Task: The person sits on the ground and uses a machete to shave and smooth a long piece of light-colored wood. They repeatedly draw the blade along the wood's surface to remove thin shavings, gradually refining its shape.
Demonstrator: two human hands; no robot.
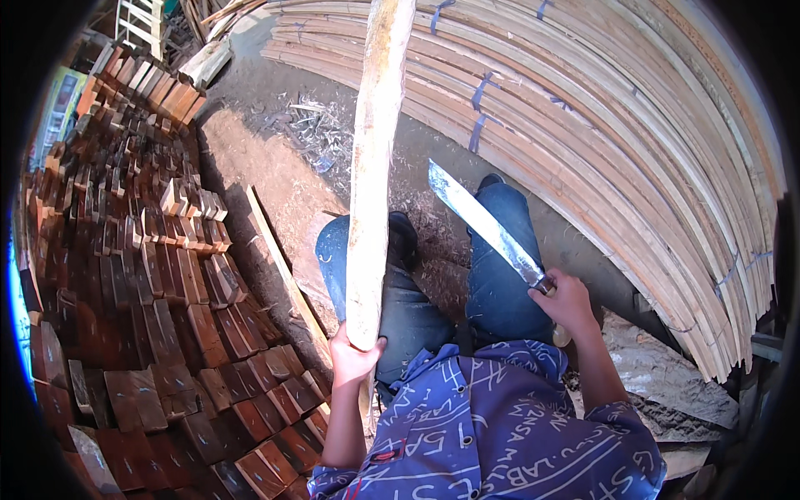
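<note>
My left hand [354, 357] is wrapped round the near end of a long pale wooden pole [371, 175], which rises away from me past my left knee and out of the top of the view. In my right hand [565, 302] is a machete [483, 221], gripped by its dark handle above my right thigh. Its broad, shiny blade points forward and to the left, apart from the pole. Beneath both hands are my legs in blue jeans [504, 250].
Stacked reddish-brown wooden blocks [167, 333] fill the left side. Long bundled strips of pale wood [583, 125], tied with blue bands, curve across the far right. Wood shavings [321, 133] litter the ground ahead. One narrow plank [283, 267] lies beside the blocks; rough slabs [667, 375] lie at my right.
</note>
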